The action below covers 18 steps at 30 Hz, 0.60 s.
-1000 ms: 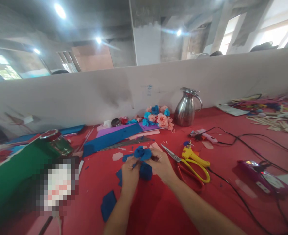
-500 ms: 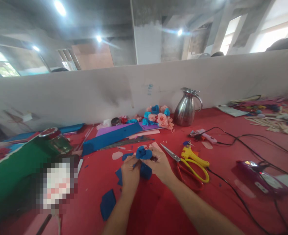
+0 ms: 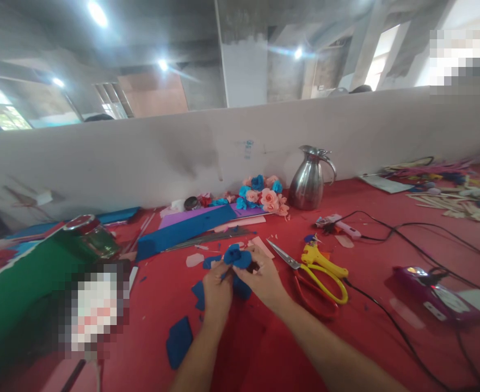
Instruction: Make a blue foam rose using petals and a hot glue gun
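A dark blue paper flower (image 3: 235, 256) is held up in front of me, between both hands. My left hand (image 3: 218, 286) pinches it from below on the left side, its fingers closed. On the right, my right hand (image 3: 263, 275) grips the flower's petals between thumb and fingers. Part of the flower's underside is hidden by my fingers. Blue paper pieces (image 3: 178, 342) lie on the red table (image 3: 252, 354) beside and beneath my hands. Scissors (image 3: 301, 267) with red and yellow handles rest open to the right, against a yellow glue gun (image 3: 325, 262).
Behind my hands are a blue paper strip (image 3: 186, 231), a bunch of pink and blue paper flowers (image 3: 264, 195) and a steel jug (image 3: 308, 182). A purple power strip (image 3: 438, 299) with black cords lies right. A glass jar (image 3: 91, 237) stands left near a green board (image 3: 31, 294).
The blue flower has turned and tilted slightly in my fingers, and its petals look a little different. Both hands stay in nearly the same place.
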Motion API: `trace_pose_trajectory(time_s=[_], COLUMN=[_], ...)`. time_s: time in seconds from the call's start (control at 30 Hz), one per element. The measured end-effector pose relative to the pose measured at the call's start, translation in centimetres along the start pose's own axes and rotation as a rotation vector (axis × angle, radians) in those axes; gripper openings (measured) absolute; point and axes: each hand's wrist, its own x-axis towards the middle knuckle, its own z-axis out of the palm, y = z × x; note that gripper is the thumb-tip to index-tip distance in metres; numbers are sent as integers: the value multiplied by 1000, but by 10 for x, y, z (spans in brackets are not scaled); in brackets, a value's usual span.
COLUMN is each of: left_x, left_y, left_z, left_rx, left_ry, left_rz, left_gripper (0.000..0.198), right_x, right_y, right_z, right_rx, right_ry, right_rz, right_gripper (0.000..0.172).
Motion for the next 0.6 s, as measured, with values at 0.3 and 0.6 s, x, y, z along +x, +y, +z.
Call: trace_pose_trajectory(time_s=[0.3,0.6], left_x=[9,9], left_y=[4,0], left_z=[-6,-3], left_rx=[-288,-279], left_ry=[-119,-232], left_rz=[-256,-237], left_gripper=[12,9], right_x=[14,13], right_y=[-15,-22], right_z=[-20,-17], right_rx=[321,274], right_ry=[-29,-40], right_rz=[355,256], right_gripper=[27,26])
